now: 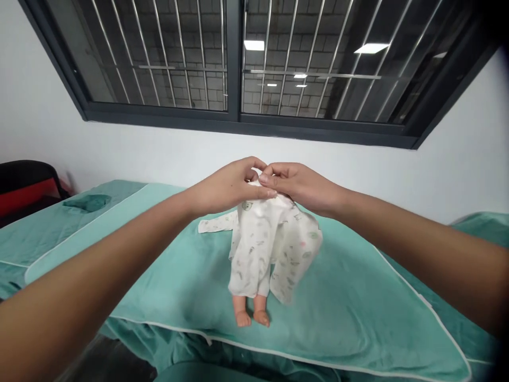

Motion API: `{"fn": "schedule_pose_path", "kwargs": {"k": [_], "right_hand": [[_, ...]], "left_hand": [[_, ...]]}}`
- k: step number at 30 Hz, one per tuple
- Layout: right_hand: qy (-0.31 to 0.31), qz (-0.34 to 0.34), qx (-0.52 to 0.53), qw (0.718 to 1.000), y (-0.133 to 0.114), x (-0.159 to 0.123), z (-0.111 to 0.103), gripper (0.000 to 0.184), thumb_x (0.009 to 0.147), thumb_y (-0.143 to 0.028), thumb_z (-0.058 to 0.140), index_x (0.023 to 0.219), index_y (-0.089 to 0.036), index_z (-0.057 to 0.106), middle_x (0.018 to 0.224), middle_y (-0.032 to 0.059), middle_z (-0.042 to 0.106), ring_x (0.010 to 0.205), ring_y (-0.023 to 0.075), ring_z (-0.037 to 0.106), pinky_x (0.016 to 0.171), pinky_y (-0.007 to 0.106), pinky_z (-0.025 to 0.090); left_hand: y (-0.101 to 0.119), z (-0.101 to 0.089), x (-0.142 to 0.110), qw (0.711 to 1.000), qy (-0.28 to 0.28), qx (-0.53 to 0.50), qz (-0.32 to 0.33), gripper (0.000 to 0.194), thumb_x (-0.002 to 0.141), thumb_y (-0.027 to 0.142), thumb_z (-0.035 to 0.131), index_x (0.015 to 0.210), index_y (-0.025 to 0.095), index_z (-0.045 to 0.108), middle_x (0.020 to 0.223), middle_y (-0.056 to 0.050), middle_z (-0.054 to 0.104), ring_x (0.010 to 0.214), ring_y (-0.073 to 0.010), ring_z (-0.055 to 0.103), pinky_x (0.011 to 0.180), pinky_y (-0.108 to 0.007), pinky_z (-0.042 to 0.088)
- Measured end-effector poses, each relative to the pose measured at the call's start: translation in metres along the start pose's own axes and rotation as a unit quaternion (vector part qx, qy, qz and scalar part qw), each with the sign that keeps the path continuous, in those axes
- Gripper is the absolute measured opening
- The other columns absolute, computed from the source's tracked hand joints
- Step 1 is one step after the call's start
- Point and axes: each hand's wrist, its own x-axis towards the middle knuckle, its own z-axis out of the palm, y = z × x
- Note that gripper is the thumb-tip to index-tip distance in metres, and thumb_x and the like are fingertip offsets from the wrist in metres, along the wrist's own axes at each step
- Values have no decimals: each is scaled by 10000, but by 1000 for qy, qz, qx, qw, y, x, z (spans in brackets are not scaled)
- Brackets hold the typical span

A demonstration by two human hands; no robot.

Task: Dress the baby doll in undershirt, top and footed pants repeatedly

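In the head view a baby doll lies on a green bed cover, its bare feet towards me. One printed white sleeve sticks out to the left; its head and most of its body are hidden. Above it hang white printed baby pants, one leg in front of the doll's legs and the other swung to the right. My left hand pinches the waistband between thumb and fingers. Close against it, my right hand is closed on the same waistband.
The green cover has white piping and lies over a bed against a white wall. A face hole shows in the bed at left. Beyond the bed stands a black and red chair. A dark-framed barred window is above.
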Motion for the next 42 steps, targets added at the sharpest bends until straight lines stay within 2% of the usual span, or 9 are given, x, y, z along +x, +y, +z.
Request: {"fn": "schedule_pose_path", "kwargs": {"k": [6,12,15,22,29,32,35,38,42], "right_hand": [[-184,129,-128,966,-8,-7,-25,334,677,-450,816,860,-184,731,782,7,691,679,145,603,596,251,434],[-41,34,-15,998,-1,1,-8,427,750,-555,732,984,-197,740,867,30,732,764,190,670,662,288,511],[20,-2,32,999,4,8,0,471,742,-584,737,1007,-195,728,869,41,732,743,184,669,646,281,519],[-131,119,1,984,10,9,-16,414,687,-488,819,923,-158,738,879,66,744,753,197,680,636,278,524],[51,44,166,984,38,13,-4,398,725,-539,784,813,-184,626,731,-6,678,618,118,611,612,248,515],[45,57,202,977,50,11,0,398,767,-566,737,868,-191,650,763,10,689,655,136,636,641,264,538],[-49,115,198,972,57,7,0,460,776,-573,725,1008,-178,696,895,70,733,802,196,694,752,322,570],[-120,175,157,965,62,3,0,468,713,-436,827,1071,-159,706,944,86,746,876,229,705,797,340,570],[1,114,213,970,68,5,5,444,800,-497,733,1084,-157,702,944,97,743,890,237,700,819,359,565]], "left_hand": [[-6,-29,-3,998,-16,-43,-38,258,727,368,737,911,189,720,881,-52,699,761,-187,640,665,-291,473],[-10,-28,-3,978,-116,-158,-73,243,625,224,830,845,178,739,825,-76,721,756,-250,679,619,-307,490],[-12,-20,1,978,-63,-194,-42,206,652,228,823,817,156,725,791,-75,716,733,-243,673,625,-316,492],[-34,-6,4,941,15,-338,-14,262,790,394,739,875,164,648,815,-42,666,692,-148,613,630,-266,476],[-64,19,0,911,-199,-350,-90,302,796,428,740,807,141,646,548,2,529,459,-85,443,469,-238,371],[-74,24,2,896,-153,-405,-102,269,752,319,790,919,143,674,735,-49,651,612,-135,600,583,-259,487],[-82,28,6,876,-54,-473,-72,298,790,296,743,1049,170,667,948,-85,709,851,-208,686,757,-308,545],[-89,33,7,867,-38,-491,-79,309,815,332,709,1069,160,674,970,-100,725,891,-244,699,776,-334,551],[-98,36,2,862,-102,-488,-91,379,835,399,693,1120,150,671,965,-122,739,893,-262,711,816,-372,553]]}}
